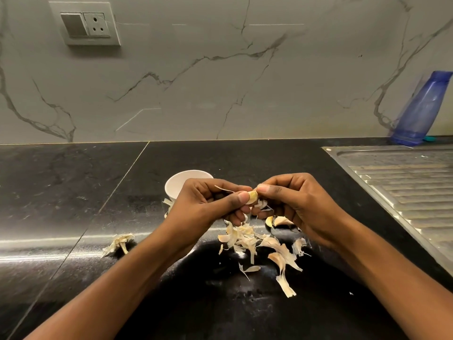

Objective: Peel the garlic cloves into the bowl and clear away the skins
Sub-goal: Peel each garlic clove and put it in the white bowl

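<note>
- Pinching a garlic clove [252, 197] between thumb and curled fingers, the left hand [208, 204] holds it above the black surface [73, 192].
- The right hand [296, 200], fingers curled, nips the garlic clove's tip, seemingly at a strip of skin.
- The white bowl [179, 182] stands just behind the left hand.
- Loose skins [257, 241] lie scattered on the surface below both hands.

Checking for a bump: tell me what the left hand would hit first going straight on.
Probably the right hand: the left hand points right, its clove pinched by the right fingers too.
</note>
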### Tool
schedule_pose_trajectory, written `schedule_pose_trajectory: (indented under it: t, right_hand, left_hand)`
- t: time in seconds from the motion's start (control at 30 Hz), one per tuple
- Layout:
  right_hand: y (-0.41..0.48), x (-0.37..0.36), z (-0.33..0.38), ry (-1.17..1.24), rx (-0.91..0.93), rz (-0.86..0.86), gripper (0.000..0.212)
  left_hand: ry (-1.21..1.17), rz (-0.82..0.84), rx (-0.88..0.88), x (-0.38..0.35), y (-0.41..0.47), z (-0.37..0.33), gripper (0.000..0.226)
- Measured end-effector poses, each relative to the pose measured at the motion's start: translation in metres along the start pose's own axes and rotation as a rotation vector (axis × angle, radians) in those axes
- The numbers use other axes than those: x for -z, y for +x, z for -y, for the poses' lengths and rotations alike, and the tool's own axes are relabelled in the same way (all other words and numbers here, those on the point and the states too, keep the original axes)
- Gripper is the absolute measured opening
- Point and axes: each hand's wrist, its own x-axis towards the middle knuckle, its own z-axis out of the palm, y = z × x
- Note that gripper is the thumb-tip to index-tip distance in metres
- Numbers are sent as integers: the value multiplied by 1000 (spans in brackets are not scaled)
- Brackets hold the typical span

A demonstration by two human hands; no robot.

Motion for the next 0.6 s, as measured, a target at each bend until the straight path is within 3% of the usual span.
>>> schedule_pose_trajectory:
  t: [0.17, 0.43, 0.6]
  right_hand:
    - [-3, 5, 2, -323, 92, 30, 11]
    - [-5, 4, -4, -482, 198, 46, 11]
    - [-5, 10, -4, -557, 166, 128, 13]
  left_hand:
    - [34, 32, 67, 4, 1, 2, 28]
    - [126, 50, 48, 5, 1, 1, 26]
    - [166, 82, 67, 8, 2, 1, 18]
